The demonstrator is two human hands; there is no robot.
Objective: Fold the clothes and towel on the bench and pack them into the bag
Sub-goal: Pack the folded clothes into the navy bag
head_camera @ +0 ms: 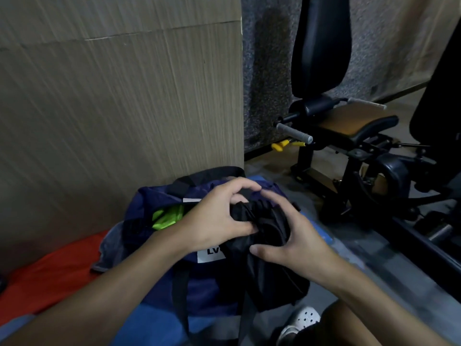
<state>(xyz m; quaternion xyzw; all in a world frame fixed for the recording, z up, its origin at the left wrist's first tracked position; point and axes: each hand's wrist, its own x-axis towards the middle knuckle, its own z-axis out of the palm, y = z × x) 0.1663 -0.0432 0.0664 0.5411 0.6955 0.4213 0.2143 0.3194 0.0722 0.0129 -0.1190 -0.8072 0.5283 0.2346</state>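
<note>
Above the open top of the bag (207, 283): black garment (269, 228), bunched and creased, lower part draped down the bag's near side. Left hand (214, 221) clasped on the garment's left part, fingers curled over the top, thumb pressed into a fold. Right hand (296, 243) clasped on the right part, fingers hooked over the far side, thumb against the near side. Both forearms bare. Bag: navy, soft, far end close to the foot of the wall panel (112, 108); blue surface (324, 236) showing just past the bag's right edge. Inside the opening, left of the left hand: green item (167, 217), bright, partly hidden. On the bag's near side: white label (212, 254), letters "Lv" legible, remainder covered by the garment; black strap (180, 290) running downward. Over the bag's far end: black handle (212, 172), arched. Touching the bag's left edge: grey cloth (114, 245), crumpled. Farther left: red cloth (50, 270), spread flat, support not discernible. Right, well apart from the bag: black gym machine (349, 126) with tan seat pad, grey grip and yellow knob (279, 146). Near side, right of the bag: white perforated shoe (301, 318).
</note>
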